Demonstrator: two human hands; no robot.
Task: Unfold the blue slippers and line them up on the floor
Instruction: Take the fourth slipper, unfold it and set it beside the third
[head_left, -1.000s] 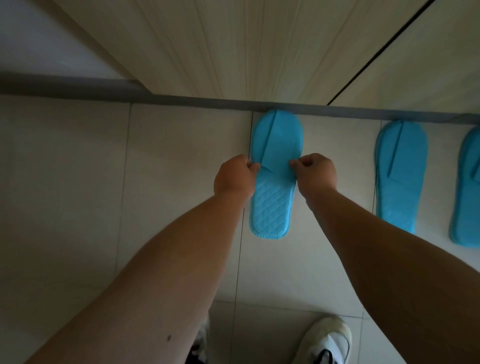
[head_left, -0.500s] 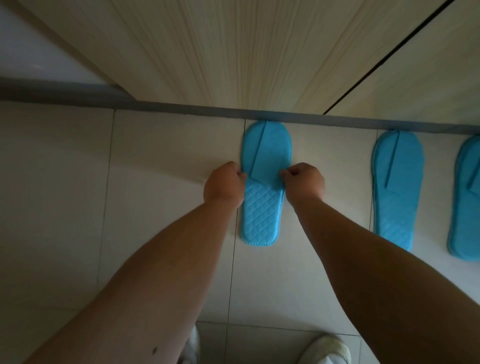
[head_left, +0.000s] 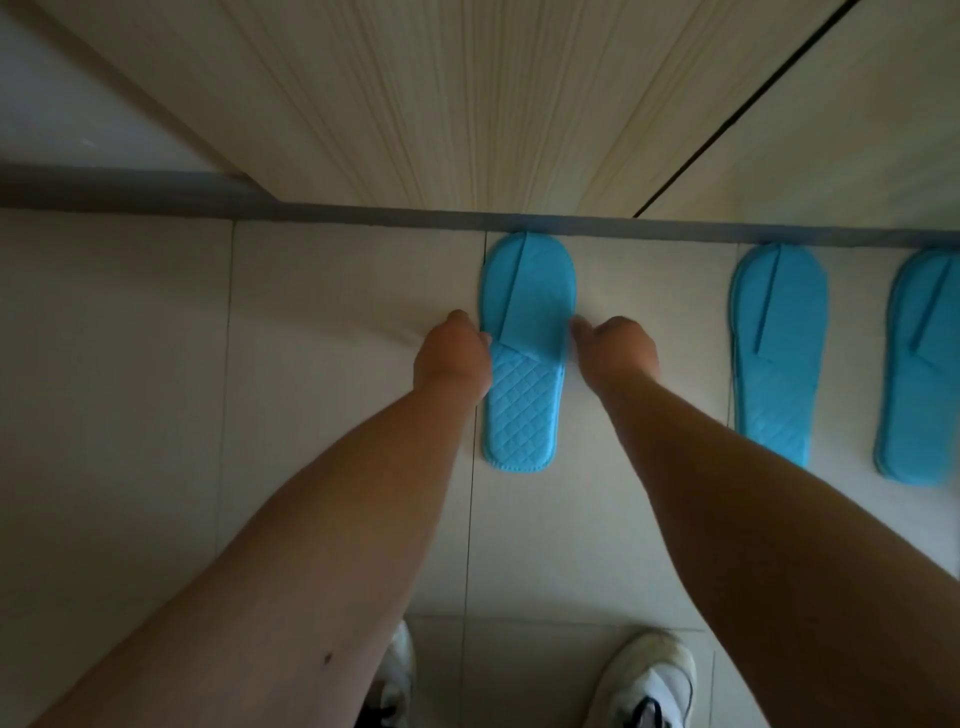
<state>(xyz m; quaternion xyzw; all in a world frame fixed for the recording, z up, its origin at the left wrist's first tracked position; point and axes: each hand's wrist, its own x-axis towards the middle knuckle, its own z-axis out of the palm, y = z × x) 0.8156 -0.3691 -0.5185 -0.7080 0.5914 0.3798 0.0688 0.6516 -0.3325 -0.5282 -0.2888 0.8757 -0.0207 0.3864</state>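
Head view, looking straight down from a person's head at pale floor tiles (head_left: 332, 364), with both bare forearms reaching forward from the bottom of the frame.

A bright blue slipper (head_left: 527, 353) lies flat on the floor in the middle of the frame. Its rounded toe touches a grey baseboard (head_left: 363, 214) that runs across the frame under a light wood-grain panel (head_left: 467, 104). The heel half, nearer the person, shows a quilted diamond pattern; the toe half is covered by a smooth strap with a diagonal crease.

The left hand (head_left: 453, 356) is curled against the slipper's left edge at mid-length, where the strap meets the quilted sole. Its fingers are tucked under and hidden, so it is unclear whether they pinch the edge or only press on it.

The right hand (head_left: 618, 348) sits just beside the slipper's right edge, loosely curled, with one fingertip (head_left: 577, 327) pointing at the strap's side. It looks let go, touching at most with that tip.

To the right, well apart, a second slipper (head_left: 777, 353) lies parallel with its toe near the baseboard, and a third slipper (head_left: 922, 364) is cut off by the frame edge.

At the bottom, a left shoe (head_left: 397, 675) and a right shoe (head_left: 649, 680), both white, stand on the tiles.
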